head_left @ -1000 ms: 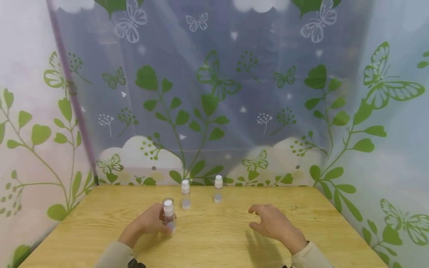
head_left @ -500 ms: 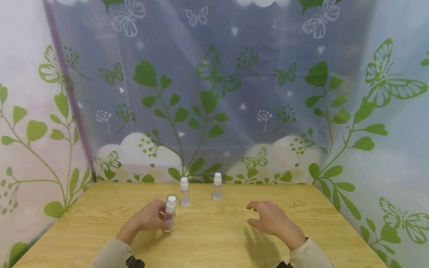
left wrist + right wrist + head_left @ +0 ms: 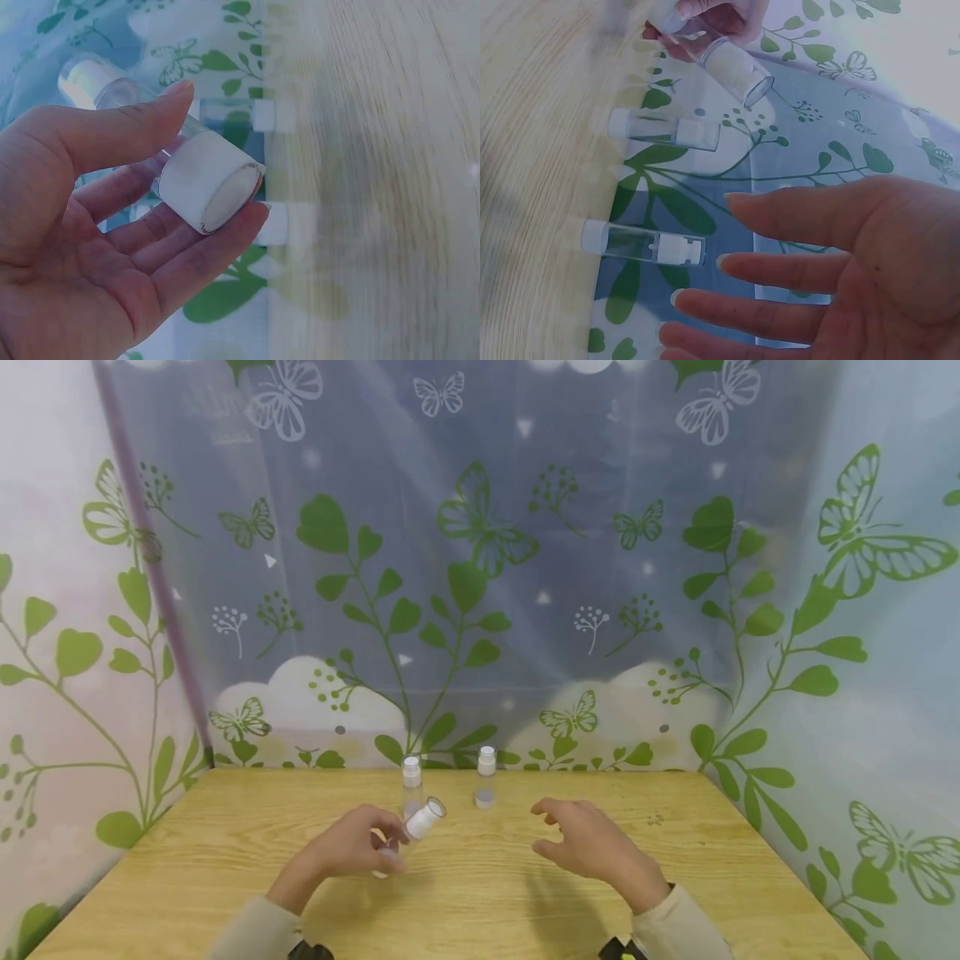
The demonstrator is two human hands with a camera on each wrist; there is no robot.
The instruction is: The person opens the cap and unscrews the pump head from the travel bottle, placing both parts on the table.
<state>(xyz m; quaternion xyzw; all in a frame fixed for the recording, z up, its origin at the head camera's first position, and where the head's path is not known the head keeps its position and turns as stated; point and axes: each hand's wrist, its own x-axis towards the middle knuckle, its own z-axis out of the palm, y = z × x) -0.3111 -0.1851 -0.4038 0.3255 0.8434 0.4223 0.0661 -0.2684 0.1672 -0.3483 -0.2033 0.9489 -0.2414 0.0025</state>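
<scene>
My left hand (image 3: 347,846) grips a small clear pump bottle (image 3: 424,818) with a white top and a clear cap. The bottle leans, its top toward the right, held above the table. In the left wrist view its white base (image 3: 206,184) faces the camera, between thumb and fingers. My right hand (image 3: 594,846) hovers over the table to the right, fingers loosely spread and holding nothing. Behind the held bottle stands a second bottle (image 3: 412,772) like it, its lower part partly hidden. A third bottle (image 3: 486,776) stands upright to its right.
The wooden table (image 3: 480,902) ends at a patterned curtain (image 3: 495,635) with leaves and butterflies. More patterned curtain closes in the left and right sides.
The bottle in my left hand was upright and now tilts to the right, lifted a little. My right hand has shifted slightly leftward. The two standing bottles stay in place.
</scene>
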